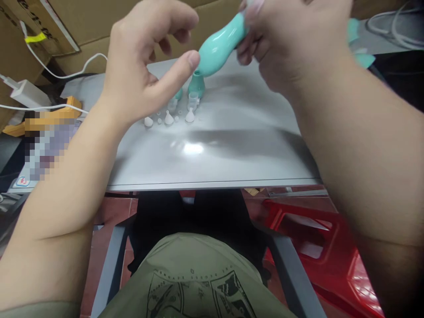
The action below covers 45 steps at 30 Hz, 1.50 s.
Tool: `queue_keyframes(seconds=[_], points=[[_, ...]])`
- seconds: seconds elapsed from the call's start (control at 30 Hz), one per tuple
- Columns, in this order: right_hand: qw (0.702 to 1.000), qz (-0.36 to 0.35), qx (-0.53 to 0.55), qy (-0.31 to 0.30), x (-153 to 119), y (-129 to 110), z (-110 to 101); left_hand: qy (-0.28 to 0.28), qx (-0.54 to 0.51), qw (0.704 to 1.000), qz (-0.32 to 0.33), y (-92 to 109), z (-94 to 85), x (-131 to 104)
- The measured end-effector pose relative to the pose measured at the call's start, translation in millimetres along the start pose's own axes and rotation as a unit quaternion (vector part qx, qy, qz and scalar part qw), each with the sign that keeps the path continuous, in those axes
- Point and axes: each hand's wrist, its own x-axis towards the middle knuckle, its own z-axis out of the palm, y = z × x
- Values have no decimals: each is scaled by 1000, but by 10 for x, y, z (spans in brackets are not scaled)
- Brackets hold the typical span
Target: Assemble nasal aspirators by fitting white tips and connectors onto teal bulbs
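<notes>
A glossy turquoise bulb-shaped piece point(217, 51) is tilted above the desk, its narrow end up at the right. My right hand point(281, 39) is closed around that narrow end, where something pale pink and translucent shows at the fingers. My left hand point(145, 57) is open, thumb and fingers curved apart; its thumb tip is beside the bulb's lower end, and I cannot tell whether they touch. Below stands a small turquoise bulb point(196, 85) on a clear plastic connector point(193, 101). A similar pair is partly hidden by my left hand. White funnel-shaped pieces point(190, 115) and tiny white parts lie in front.
The grey desk point(212, 165) has cardboard point(89, 26) behind it. On the left are a white charger point(31, 95), cables and a yellow-orange holder point(71, 106). More turquoise pieces point(363, 59) lie behind my right wrist. A red stool point(331, 256) stands at the lower right.
</notes>
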Motion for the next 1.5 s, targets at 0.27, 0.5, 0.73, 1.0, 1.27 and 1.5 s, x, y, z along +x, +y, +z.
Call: queue_keyframes(seconds=[0.27, 0.5, 0.73, 1.0, 1.27, 1.5], points=[[971, -135, -61, -188, -98, 222, 126, -192, 20, 977, -92, 51, -32, -38], [962, -153, -102, -203, -84, 250, 85, -179, 84, 979, -52, -178, 35, -118], [973, -93, -60, -202, -90, 198, 142, -171, 59, 982, -51, -161, -13, -69], [975, -31, -55, -212, -100, 129, 116, -167, 11, 984, -61, -142, -17, -73], [967, -28, -62, -246, -78, 107, 54, -182, 6, 981, -69, -96, -52, -48], [958, -12, -74, -276, -47, 106, -30, -209, -29, 974, -87, -142, 2, -80]])
